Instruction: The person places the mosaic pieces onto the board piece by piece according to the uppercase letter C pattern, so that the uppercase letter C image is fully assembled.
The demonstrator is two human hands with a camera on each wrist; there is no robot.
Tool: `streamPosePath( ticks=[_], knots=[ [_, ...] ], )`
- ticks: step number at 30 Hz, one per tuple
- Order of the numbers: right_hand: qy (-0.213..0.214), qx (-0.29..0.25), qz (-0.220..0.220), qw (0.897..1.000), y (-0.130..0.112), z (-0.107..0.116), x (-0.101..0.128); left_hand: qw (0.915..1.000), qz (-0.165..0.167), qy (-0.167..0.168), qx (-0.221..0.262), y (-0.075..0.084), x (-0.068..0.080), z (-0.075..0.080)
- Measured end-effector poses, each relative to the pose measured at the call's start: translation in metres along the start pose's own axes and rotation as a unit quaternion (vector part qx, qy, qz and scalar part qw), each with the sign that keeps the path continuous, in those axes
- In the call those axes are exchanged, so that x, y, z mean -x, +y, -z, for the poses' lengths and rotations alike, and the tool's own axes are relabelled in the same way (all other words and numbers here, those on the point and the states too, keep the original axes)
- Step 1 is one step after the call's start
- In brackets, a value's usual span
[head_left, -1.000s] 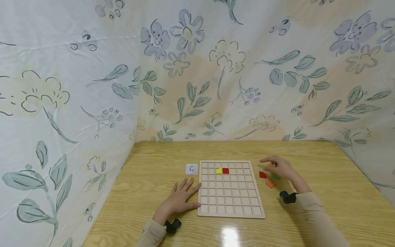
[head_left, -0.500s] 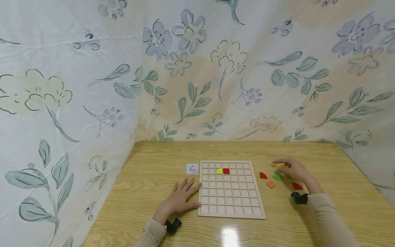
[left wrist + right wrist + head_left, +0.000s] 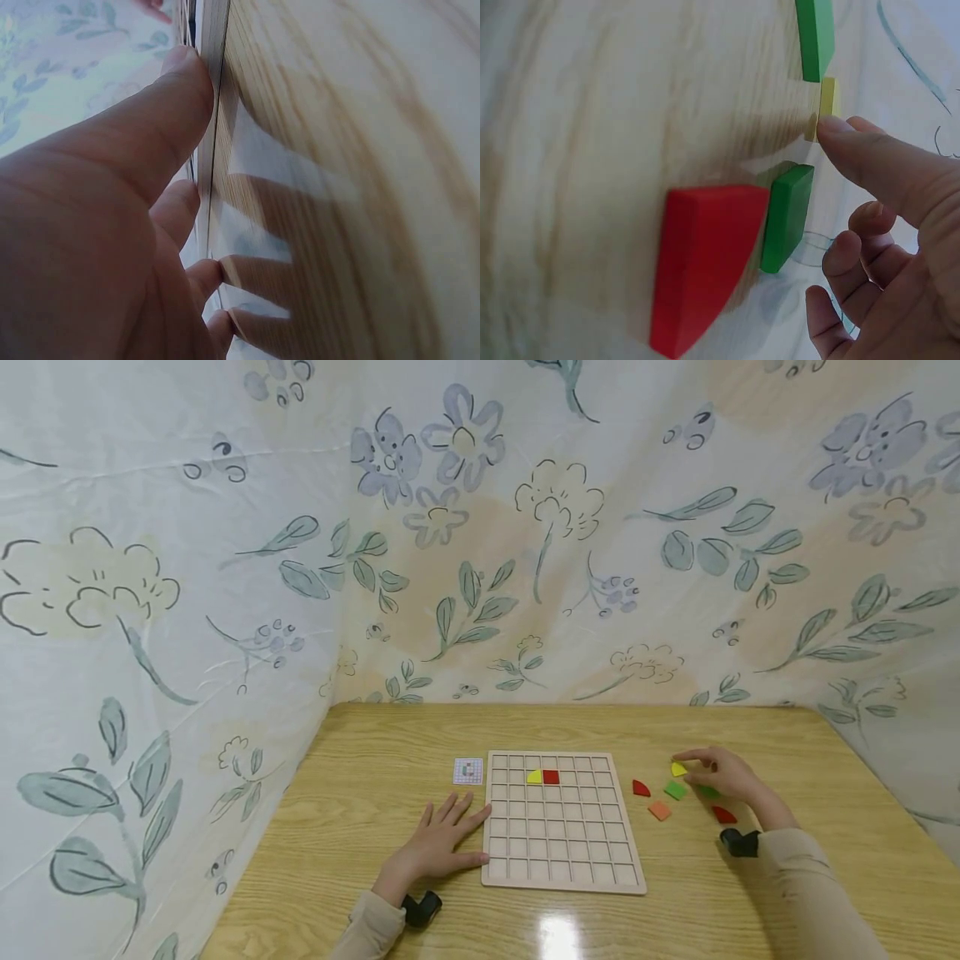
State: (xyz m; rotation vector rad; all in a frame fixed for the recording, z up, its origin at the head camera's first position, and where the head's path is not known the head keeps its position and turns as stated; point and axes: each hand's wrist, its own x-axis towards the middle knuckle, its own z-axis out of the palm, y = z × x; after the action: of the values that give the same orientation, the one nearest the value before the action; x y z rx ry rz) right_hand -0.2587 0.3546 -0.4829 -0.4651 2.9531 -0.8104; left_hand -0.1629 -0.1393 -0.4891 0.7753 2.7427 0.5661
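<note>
A wooden grid board (image 3: 562, 852) lies on the table, with a yellow quarter-round piece (image 3: 533, 776) and a red square (image 3: 551, 777) in its second row. My left hand (image 3: 450, 827) rests flat on the table, its thumb (image 3: 169, 105) against the board's left edge (image 3: 214, 112). To the right of the board, my right hand (image 3: 693, 766) pinches a loose yellow piece (image 3: 678, 769) (image 3: 827, 101) that lies on the table; a fingertip (image 3: 840, 131) touches its edge. A green piece (image 3: 787, 217) and a red quarter-round (image 3: 701, 262) lie close under that hand.
More loose pieces lie right of the board: a red quarter-round (image 3: 640, 788), a green square (image 3: 675, 790), an orange square (image 3: 659, 811), another red one (image 3: 723, 815). A small pattern card (image 3: 467, 771) lies at the board's upper left. Flowered cloth walls enclose the table.
My right hand has moved right and slightly away from the board, uncovering the green and red pieces, and has come onto the yellow piece. The left hand has stayed put.
</note>
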Motion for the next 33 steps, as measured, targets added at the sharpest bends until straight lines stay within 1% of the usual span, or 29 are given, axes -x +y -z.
streamPosePath(
  ticks=[4,9,16,24,33],
  knots=[
    [-0.008,0.003,0.007,1.000,0.0002,-0.0001,-0.0018,1.0000,-0.002,0.002,0.000,0.0004,0.0009,0.0000],
    [-0.012,0.004,0.002,1.000,0.0008,-0.0006,-0.0019,1.0000,-0.003,0.003,-0.005,0.0006,0.0016,-0.0005],
    [0.009,0.020,-0.007,1.000,0.0029,-0.0026,-0.0035,1.0000,0.000,0.003,-0.002,-0.0010,0.0011,-0.0010],
    [0.018,0.028,-0.018,0.999,0.0030,-0.0049,-0.0042,1.0000,0.000,-0.001,-0.005,-0.0013,-0.0001,-0.0011],
    [0.038,0.027,-0.016,0.999,-0.0025,-0.0028,-0.0068,1.0000,0.002,0.002,-0.001,-0.0003,-0.0008,-0.0006]
  ],
)
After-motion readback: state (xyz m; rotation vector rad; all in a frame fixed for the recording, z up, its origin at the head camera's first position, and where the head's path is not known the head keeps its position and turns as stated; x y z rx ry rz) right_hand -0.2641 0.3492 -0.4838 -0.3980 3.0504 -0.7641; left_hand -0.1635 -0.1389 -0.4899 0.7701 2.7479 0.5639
